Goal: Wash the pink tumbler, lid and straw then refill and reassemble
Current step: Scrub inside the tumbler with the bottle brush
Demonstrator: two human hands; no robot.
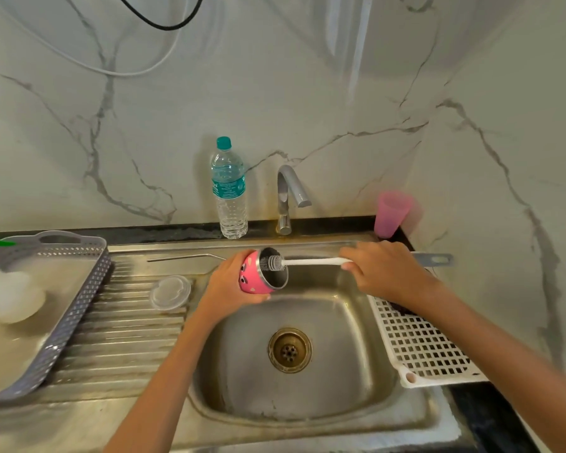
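Marble-clad walls back a steel sink [366, 371]. Over it, the left hand [231, 286] wraps the pink tumbler [255, 276] sideways; the right hand [384, 269] pinches a bottle brush [303, 261] at its mouth. Rigid, probably slippery when wet: grip mid-body.

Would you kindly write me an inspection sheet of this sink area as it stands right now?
Surface: steel sink with ribbed drainboard; tap not running.
Job's things: pink tumbler held on its side over the basin, bottle brush head inside its mouth; clear lid on the drainboard; metal straw on the back ledge.
Clutter: water bottle, pink cup, grey tray, white rack.
Grippers: left hand grips the tumbler; right hand holds the brush handle.
Cables: black cable and white cable hang on the wall.
Surroundings: marble-look wall.
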